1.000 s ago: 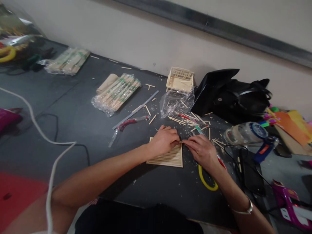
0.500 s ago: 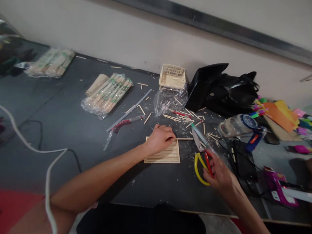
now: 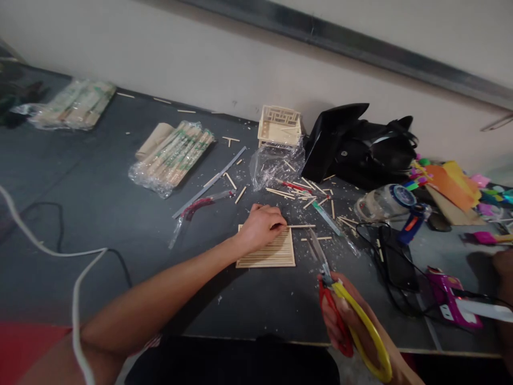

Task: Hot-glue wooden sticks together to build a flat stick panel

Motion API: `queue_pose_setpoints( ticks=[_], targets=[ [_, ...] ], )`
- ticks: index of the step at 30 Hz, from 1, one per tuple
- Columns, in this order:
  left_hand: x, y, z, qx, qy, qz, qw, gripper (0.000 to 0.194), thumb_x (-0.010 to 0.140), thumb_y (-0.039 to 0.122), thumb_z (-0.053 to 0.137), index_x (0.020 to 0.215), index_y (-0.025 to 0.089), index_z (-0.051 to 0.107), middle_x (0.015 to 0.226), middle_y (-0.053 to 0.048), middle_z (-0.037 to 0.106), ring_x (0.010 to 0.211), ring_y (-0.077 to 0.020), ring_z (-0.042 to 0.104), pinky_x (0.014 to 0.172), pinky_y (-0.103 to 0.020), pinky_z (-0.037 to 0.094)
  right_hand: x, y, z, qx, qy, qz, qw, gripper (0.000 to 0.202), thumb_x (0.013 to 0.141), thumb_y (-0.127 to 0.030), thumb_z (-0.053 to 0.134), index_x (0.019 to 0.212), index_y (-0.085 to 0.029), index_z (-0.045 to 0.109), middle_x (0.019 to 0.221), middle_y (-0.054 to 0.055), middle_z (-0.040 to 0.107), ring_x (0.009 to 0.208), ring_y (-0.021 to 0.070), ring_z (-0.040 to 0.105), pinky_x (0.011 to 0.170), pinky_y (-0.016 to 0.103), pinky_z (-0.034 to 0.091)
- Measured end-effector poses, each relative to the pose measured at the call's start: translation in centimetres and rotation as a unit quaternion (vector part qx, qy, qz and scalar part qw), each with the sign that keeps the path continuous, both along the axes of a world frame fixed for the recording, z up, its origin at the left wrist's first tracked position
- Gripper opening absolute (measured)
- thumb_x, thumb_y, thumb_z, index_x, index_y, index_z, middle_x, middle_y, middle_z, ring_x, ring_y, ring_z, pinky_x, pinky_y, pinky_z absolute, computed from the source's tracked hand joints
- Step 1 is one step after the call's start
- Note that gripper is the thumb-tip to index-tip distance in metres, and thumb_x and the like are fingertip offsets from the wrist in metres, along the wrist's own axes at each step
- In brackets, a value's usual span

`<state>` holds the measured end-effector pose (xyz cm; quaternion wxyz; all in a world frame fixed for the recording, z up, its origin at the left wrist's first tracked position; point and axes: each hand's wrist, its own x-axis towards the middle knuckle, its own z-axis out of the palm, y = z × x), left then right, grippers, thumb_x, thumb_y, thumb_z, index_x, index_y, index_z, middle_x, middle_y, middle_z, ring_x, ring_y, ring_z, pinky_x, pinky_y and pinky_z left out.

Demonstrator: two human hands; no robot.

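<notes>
My left hand (image 3: 262, 227) rests on a flat panel of thin wooden sticks (image 3: 272, 255), its fingers pinched at the top edge around a thin stick (image 3: 301, 226) that juts out to the right. My right hand (image 3: 340, 315) grips scissors (image 3: 320, 254) with one red and one yellow handle. Their blades point up and left, with the tips near the free end of that stick. A loose stick (image 3: 316, 238) lies just right of the panel, behind the blades.
Behind are a small wooden-stick model (image 3: 279, 128), plastic-wrapped stick bundles (image 3: 176, 155) and a black bag (image 3: 356, 147). Right: a clear jar (image 3: 380, 203), a phone (image 3: 398, 259), cables and a purple device (image 3: 452, 299). A white cable (image 3: 76, 299) hangs at left. Another person's hand (image 3: 503, 267) shows far right.
My right hand has moved down and turned the scissors, bringing the yellow handle to the right. The blades have left the plastic-wrapped strip. My left hand has stayed on the panel.
</notes>
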<state>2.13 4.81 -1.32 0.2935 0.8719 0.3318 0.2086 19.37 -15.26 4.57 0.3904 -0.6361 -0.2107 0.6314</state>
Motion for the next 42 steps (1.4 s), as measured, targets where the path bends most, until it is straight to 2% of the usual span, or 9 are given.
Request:
queue_pose_setpoints(
  ticks=[3,5,8,13,25,33,38,42],
  targets=[
    [0.0,0.0,0.0,-0.001,-0.001,0.001,1.0,0.017,0.089,0.018,0.057,0.084,0.022,0.073,0.087,0.0,0.072,0.087,-0.018,0.063,0.085,-0.035,0.033,-0.2,1.2,-0.3,-0.007,0.007,0.067,0.998,0.069,0.069,-0.075,0.071,0.11,-0.025,0.045,0.056,-0.011,0.047,0.035,0.0043,0.036,0.031,0.015,0.037],
    [0.0,0.0,0.0,0.005,-0.007,-0.002,1.0,0.018,0.089,0.018,0.056,0.083,0.022,0.073,0.086,0.001,0.072,0.086,-0.0177,0.063,0.085,-0.035,0.033,-0.3,1.7,-0.5,-0.016,-0.008,0.083,0.996,0.066,0.072,-0.075,0.067,0.108,-0.025,0.043,0.055,-0.012,0.047,0.034,0.0042,0.035,0.029,0.015,0.036],
    [0.1,0.1,-0.2,0.008,-0.013,-0.004,1.0,0.018,0.088,0.019,0.055,0.083,0.022,0.072,0.086,0.0,0.072,0.086,-0.0177,0.063,0.084,-0.035,0.033,-0.7,2.3,-0.5,-0.027,-0.028,0.089,0.995,0.064,0.074,-0.076,0.064,0.105,-0.025,0.043,0.051,-0.013,0.046,0.032,0.0048,0.036,0.029,0.015,0.035],
    [0.1,0.1,-0.5,0.017,-0.018,0.001,1.0,0.019,0.089,0.02,0.055,0.082,0.023,0.072,0.084,0.001,0.071,0.083,-0.0172,0.062,0.082,-0.035,0.032,-1.1,3.2,-0.4,-0.052,-0.058,0.1,0.992,0.066,0.068,-0.08,0.064,0.096,-0.025,0.043,0.044,-0.014,0.043,0.029,0.0048,0.035,0.029,0.014,0.033],
    [0.0,0.0,-0.3,0.013,-0.018,-0.002,1.0,0.017,0.088,0.018,0.057,0.083,0.022,0.073,0.086,0.0,0.072,0.084,-0.0173,0.062,0.086,-0.036,0.032,-1.7,3.3,-0.5,-0.044,-0.071,0.084,0.993,0.063,0.07,-0.079,0.063,0.095,-0.025,0.042,0.045,-0.015,0.044,0.028,0.0051,0.036,0.028,0.014,0.032],
    [0.1,0.0,-0.5,0.024,-0.028,-0.003,0.999,0.017,0.087,0.018,0.056,0.081,0.022,0.072,0.088,0.001,0.073,0.084,-0.0171,0.062,0.087,-0.036,0.033,-2.0,3.6,-0.6,-0.03,-0.097,0.1,0.99,0.061,0.072,-0.082,0.058,0.082,-0.025,0.038,0.04,-0.014,0.039,0.026,0.0051,0.032,0.026,0.014,0.027],
    [0.1,-0.3,-0.3,0.034,-0.036,0.01,0.999,0.016,0.088,0.021,0.057,0.082,0.022,0.071,0.088,0.001,0.072,0.084,-0.0169,0.061,0.087,-0.036,0.033,-2.3,3.0,-0.9,0.0,-0.153,0.106,0.982,0.058,0.076,-0.08,0.055,0.089,-0.024,0.047,0.043,-0.012,0.038,0.029,0.006,0.031,0.028,0.016,0.028],
    [-0.2,-0.5,0.3,0.073,-0.047,0.018,0.996,0.017,0.092,0.026,0.056,0.083,0.022,0.07,0.083,0.0,0.071,0.081,-0.017,0.059,0.085,-0.036,0.033,-2.1,2.4,-1.4,0.032,-0.236,0.148,0.96,0.052,0.083,-0.074,0.052,0.099,-0.025,0.052,0.048,-0.011,0.041,0.033,0.0077,0.036,0.032,0.018,0.028]
  ],
)
